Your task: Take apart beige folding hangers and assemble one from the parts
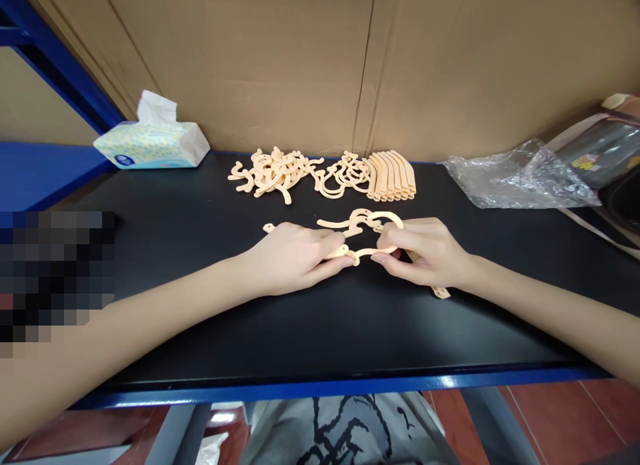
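My left hand (300, 257) is closed round a cream plastic hanger arm (337, 252); its holed end sticks out between thumb and fingers. A cream hanger hook (395, 218) is pinched in my right hand (427, 250), its curve rising above the fingers. The hook's small looped end meets the arm's tip at my left thumb; whether they are joined I cannot tell. Just behind the hands lie loose curved pieces (333, 223). Another flat holed end (441, 293) shows under my right hand, the rest of it hidden.
Along the back of the black table (280, 338) are a heap of curved cream pieces (280, 168), a tangle of hooks (345, 175) and a neat stack of arms (393, 175). A tissue pack (155, 145) stands back left, crumpled clear plastic (515, 178) and a bag (600, 151) right.
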### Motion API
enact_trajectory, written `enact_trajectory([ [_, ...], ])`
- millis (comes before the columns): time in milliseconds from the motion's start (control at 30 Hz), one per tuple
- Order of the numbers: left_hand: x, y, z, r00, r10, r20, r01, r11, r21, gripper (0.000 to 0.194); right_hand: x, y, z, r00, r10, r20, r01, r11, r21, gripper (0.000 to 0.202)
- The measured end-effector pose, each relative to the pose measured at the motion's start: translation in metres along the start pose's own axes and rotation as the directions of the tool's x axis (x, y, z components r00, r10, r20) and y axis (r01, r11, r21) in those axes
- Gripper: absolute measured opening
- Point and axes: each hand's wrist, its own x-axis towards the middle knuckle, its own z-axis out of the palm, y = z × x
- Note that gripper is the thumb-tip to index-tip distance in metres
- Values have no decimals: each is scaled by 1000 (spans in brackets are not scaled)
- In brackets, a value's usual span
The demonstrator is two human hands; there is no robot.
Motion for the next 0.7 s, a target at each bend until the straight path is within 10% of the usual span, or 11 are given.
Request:
enact_trajectory([
  [700,0,-1,2,999,25,-27,-25,1000,0,30,1,2,2,995,35,98,-39,999,37,23],
])
